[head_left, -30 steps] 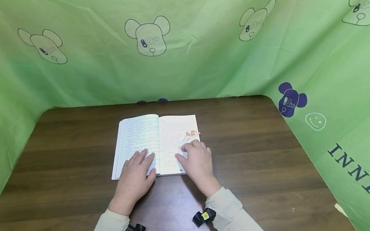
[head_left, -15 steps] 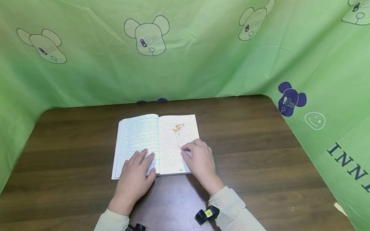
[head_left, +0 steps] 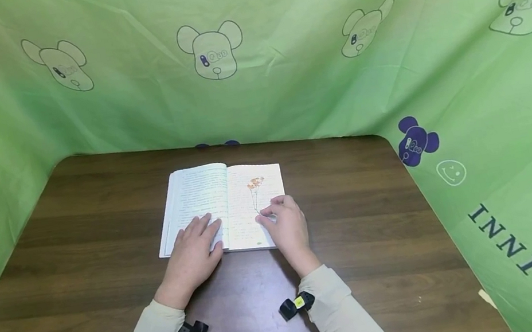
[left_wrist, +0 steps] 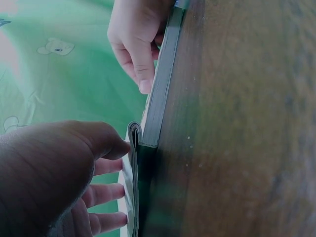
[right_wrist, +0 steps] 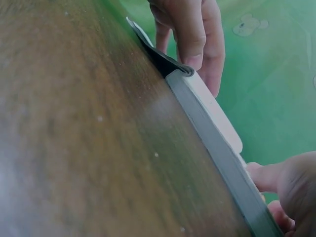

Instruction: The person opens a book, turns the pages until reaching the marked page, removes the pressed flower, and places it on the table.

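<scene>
An open book (head_left: pixel 199 191) lies on the wooden table, its left pages curving up at the spine. My left hand (head_left: pixel 193 253) rests spread on the lower part of the left page, palm down; in the left wrist view its fingers (left_wrist: pixel 106 190) touch that page. On the right page is a dried flower sprig (head_left: pixel 255 184) with small orange blooms, pointing to the page's top. My right hand (head_left: pixel 286 229) pinches the lower end of its thin stem between thumb and index finger. The right wrist view shows the right thumb (right_wrist: pixel 264 177) at the page, but the sprig is mostly hidden there.
The brown wooden table (head_left: pixel 368 219) extends around the book. A green curtain (head_left: pixel 301 91) printed with bear heads encloses the back and both sides. Both wrists carry small black cameras, and a small pale scrap (head_left: pixel 488 299) is at the table's right edge.
The flower sprig has swung from leaning right to nearly upright, its blooms moving left. My right hand has shifted slightly, its other fingers now more extended. The left hand stays put.
</scene>
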Motion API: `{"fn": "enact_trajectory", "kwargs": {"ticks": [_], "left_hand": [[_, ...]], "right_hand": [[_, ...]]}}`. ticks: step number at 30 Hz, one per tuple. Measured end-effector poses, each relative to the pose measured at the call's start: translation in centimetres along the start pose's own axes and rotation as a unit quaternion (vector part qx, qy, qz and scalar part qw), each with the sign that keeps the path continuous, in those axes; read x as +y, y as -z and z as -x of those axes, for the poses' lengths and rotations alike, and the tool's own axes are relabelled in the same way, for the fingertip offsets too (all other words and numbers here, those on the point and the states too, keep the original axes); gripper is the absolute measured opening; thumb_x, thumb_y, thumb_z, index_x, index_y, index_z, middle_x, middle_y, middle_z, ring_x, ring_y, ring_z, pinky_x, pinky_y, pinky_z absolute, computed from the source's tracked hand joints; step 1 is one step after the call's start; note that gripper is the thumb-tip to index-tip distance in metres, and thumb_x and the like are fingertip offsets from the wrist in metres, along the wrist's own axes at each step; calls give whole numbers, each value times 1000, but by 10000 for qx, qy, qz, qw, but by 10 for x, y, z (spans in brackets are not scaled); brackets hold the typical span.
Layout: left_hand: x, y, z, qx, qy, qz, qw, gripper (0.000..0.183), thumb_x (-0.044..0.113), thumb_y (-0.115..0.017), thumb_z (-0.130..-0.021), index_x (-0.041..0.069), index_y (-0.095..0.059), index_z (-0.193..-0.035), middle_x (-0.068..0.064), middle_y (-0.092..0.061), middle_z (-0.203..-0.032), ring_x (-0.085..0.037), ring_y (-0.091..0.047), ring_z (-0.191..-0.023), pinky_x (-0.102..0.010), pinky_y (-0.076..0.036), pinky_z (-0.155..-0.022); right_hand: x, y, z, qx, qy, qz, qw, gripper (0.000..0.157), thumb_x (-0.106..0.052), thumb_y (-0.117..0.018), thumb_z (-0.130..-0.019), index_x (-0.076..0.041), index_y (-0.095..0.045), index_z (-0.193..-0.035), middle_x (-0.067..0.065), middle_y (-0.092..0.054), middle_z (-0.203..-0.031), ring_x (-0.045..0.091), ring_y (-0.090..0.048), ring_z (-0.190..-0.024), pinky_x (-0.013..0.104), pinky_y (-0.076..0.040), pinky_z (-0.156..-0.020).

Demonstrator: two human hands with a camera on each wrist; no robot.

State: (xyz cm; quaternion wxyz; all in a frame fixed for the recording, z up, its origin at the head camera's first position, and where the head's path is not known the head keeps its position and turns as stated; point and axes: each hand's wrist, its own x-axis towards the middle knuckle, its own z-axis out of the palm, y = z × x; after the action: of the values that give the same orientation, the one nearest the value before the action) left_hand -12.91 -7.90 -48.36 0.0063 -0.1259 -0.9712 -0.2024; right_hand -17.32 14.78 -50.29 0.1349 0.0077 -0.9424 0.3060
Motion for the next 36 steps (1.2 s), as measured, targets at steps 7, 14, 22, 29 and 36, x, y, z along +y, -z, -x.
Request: {"fn": "enact_trajectory", "kwargs": {"ticks": [7,14,22,29,36], "left_hand": [[-1,-1,0,-7,-25,14,10000,51,30,-59,-101,12,-55,-148,-15,-46,-158,-39,-37,-149,-65,-30,-117],[-1,0,-1,41,-78,25,10000,50,30,-58,-101,12,-56,-148,-16,-46,-157,-40,-38,-148,-66,-30,-117],[-2,-1,0,3,-79,46,10000,50,30,-58,-101,12,-55,-148,-16,-46,-158,-40,-37,-149,-67,-30,-116],[-3,-2,0,-20,-74,84,9999,50,30,-58,-102,12,-55,-148,-16,-46,-158,-41,-37,-148,-67,-30,-116],[-2,1,1,-70,-81,136,9999,51,30,-58,-102,11,-55,-149,-16,-45,-158,-41,-37,-149,-67,-29,-116]], "right_hand": [[2,-4,-2,288,586,710,9953,12,-24,-81,-88,-13,-79,-83,2,-67,-119,27,-66,-106,45,-53,-85],[5,-8,-4,320,696,826,9936,15,-23,-79,-91,-9,-77,-85,3,-66,-114,26,-64,-105,44,-53,-85],[9,-7,-5,359,609,450,9965,15,-23,-78,-92,-11,-76,-84,4,-67,-104,26,-64,-99,44,-52,-84],[8,-1,-4,359,325,-43,9988,15,-24,-76,-94,-11,-74,-86,2,-65,-98,20,-66,-81,38,-55,-72],[10,6,-6,396,177,-272,9987,17,-26,-75,-95,-10,-73,-87,0,-65,-100,15,-62,-76,34,-52,-67]]}}
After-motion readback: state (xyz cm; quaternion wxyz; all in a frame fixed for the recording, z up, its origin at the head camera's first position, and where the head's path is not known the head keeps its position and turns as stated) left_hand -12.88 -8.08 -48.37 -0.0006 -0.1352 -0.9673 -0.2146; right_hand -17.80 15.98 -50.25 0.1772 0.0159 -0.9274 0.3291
